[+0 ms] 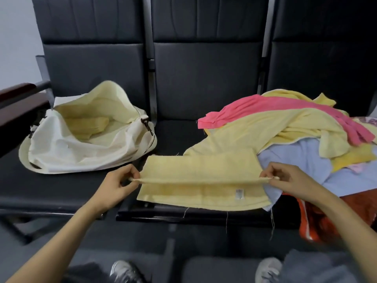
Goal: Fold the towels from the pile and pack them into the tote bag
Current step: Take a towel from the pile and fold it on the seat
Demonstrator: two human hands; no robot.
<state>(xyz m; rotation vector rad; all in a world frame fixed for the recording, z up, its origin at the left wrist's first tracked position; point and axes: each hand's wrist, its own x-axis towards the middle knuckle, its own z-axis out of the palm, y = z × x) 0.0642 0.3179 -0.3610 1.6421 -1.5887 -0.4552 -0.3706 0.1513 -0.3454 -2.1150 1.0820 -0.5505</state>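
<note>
Seats: dark padded row serving as the surface.
Pile: yellow, pink and pale blue towels heaped on the right seat.
Tote bag: cream, gaping open on the left seat, a folded yellow towel inside.
Towel: yellow, half-folded on the middle seat, beside the pile.
Left hand: pinching the fold's left end.
Right hand: pinching the fold's right end.

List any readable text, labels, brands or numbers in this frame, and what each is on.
Nothing here is legible.
The white tag on the yellow towel, pinched by the left hand and right hand: print too blurred to read.
On the tote bag: no print visible.
On the orange fabric at right: white stripes, no letters readable.
</note>
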